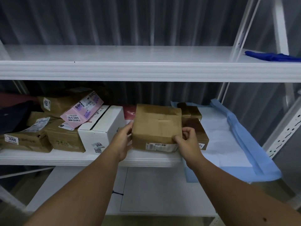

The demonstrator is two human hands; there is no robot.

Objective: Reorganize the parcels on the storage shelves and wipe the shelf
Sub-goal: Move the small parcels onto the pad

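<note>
Two bare hands hold one brown cardboard parcel at the front edge of the middle white metal shelf.

The left hand lies flat against its left side; the right hand pinches its front right corner. To the left sit one white box marked "3008", one pink box reading "58-4-3405" and three brown parcels – one marked "1003". A light blue sheet covers the right end. One dark blue cloth lies on the upper shelf, before a grey corrugated wall.
</note>
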